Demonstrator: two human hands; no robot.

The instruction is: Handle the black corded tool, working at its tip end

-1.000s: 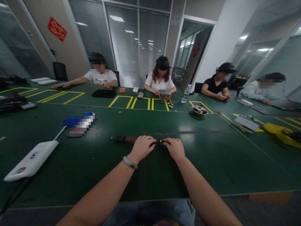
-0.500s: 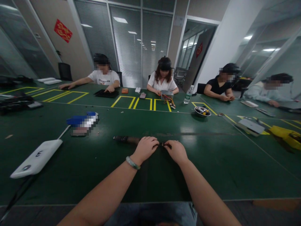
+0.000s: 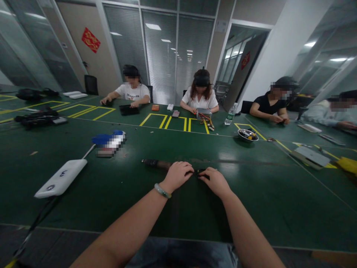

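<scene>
A long dark rod-shaped object [image 3: 161, 164] with a brownish body and a narrow tip at its left end lies across the green table in front of me. My left hand [image 3: 178, 175], with a bracelet [image 3: 162, 190] on its wrist, is closed over its right part, hiding much of it. Close by on the right, my right hand [image 3: 215, 181] has its thumb and index finger bent together at a small dark piece [image 3: 198, 171]. That piece is too small to name, and whether it joins the rod is hidden.
Left of my hands lie a white power bank [image 3: 63, 178] and a blue-and-white item [image 3: 111, 140], partly pixelated. Farther off are a metal bowl [image 3: 248, 135] of small parts, a water bottle [image 3: 231, 114], a grey box [image 3: 311, 156] and black cables [image 3: 37, 118]. Several people sit across the table [image 3: 251, 201].
My view has turned slightly left, so everything sits farther right. My fingers have shifted a little at the small piece. Across the table, the left person's outstretched hand has drawn closer to their body.
</scene>
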